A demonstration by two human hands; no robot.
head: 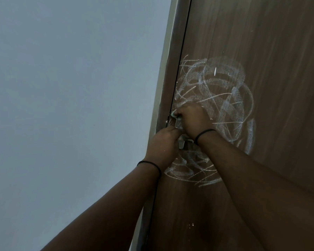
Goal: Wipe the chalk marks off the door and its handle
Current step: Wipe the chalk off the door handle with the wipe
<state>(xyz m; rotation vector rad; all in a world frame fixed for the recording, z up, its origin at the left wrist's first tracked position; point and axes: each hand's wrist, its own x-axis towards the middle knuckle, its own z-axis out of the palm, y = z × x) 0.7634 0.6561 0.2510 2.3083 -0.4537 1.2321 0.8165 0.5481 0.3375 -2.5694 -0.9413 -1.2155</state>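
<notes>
A brown wooden door [261, 42] carries dense white chalk scribbles [219, 91] above and below its handle. Only grey bits of the metal handle [182, 143] show between my hands, near the door's left edge. My right hand [192, 120] grips a small pale cloth [174, 114] and presses it against the upper part of the handle. Just below, my left hand [163, 144] has its fingers curled round the handle. More chalk marks [190, 171] lie under the handle. Most of the handle is hidden by both hands.
The door frame [168, 75] runs diagonally along the door's left edge. A plain pale wall [71, 87] fills the left side. A few white specks [191, 225] sit low on the door.
</notes>
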